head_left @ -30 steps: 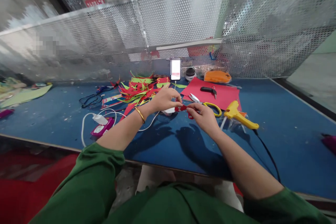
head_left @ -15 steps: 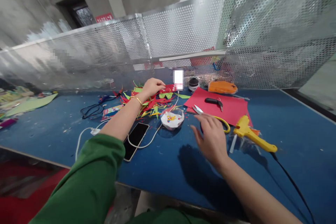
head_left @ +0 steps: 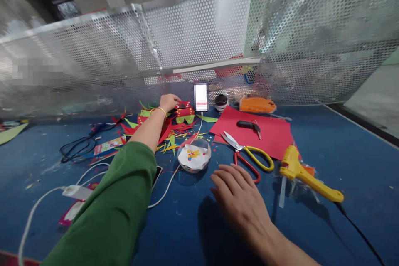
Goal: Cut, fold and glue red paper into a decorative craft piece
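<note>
My left hand (head_left: 170, 102) reaches to the back of the blue table, its fingers pressed together at the upper edge of red paper pieces with yellow dots (head_left: 185, 112); what they pinch is too small to name. Below those pieces lies a green cut-out (head_left: 185, 119). My right hand (head_left: 238, 189) hovers palm down above the table, fingers spread, holding nothing. Beside it are scissors (head_left: 238, 146) with one yellow and one red handle. A clear bowl (head_left: 194, 156) lined with white paper holds small coloured bits.
A yellow glue gun (head_left: 308, 176) lies at the right. Red sheets (head_left: 274, 131) carry a black-handled knife (head_left: 248, 124). At the back stand a lit phone (head_left: 201, 96), a dark-lidded jar (head_left: 221, 102) and an orange packet (head_left: 257, 104). White cables (head_left: 34, 210) cross the left side.
The view has shifted closer and to the right. My left hand has moved from over the red dotted piece to its left edge. My right hand has drawn back, uncovering the scissors.
</note>
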### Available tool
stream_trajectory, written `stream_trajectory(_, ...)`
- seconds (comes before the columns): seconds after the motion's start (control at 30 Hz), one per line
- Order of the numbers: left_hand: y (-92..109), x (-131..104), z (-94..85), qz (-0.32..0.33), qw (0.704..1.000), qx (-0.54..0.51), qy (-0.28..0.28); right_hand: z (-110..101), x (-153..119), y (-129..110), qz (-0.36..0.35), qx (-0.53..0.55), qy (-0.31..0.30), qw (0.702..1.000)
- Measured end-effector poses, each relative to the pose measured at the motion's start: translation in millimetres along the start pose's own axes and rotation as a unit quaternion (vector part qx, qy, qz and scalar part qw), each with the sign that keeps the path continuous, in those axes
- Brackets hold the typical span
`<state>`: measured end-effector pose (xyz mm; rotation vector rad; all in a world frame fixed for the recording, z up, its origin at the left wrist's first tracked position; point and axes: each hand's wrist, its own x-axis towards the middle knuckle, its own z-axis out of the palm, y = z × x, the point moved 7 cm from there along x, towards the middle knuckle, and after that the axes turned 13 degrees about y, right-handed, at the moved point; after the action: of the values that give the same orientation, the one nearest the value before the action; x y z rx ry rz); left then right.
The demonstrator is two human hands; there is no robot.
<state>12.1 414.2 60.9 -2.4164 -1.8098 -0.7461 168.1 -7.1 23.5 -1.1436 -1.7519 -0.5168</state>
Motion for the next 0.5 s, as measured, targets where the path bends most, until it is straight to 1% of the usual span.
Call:
stream_trajectory(0.1, -15.8, 4.3, 9.9, -0.010, 0.999, 0.016, -0.029, 1.4, -0.5, -2.5, 0.002, 0.002, -0.009, 1.000)
stream_trajectory(0.2, -27.6, 3.6, 13.5, -0.011, 0.998, 0.039, -0.040, 2.1, -0.9, -4.4, -0.004, 0.006, -0.011, 1.000)
stream_trajectory(0.27, -31.6, 1.3, 14.2, -0.009, 0.998, 0.054, -0.044, 3.0, -1.6, -4.7, -0.004, 0.007, -0.014, 1.000)
stream_trajectory(0.37, -31.0, -3.3, 15.1, 0.001, 0.996, 0.074, -0.050, 3.6, -2.2, -5.4, -0.004, 0.006, -0.020, 1.000)
stream_trajectory(0.5, -20.4, -10.6, 15.3, 0.024, 0.994, 0.096, -0.041, 3.9, -2.1, -7.0, -0.005, 0.009, -0.032, 0.999)
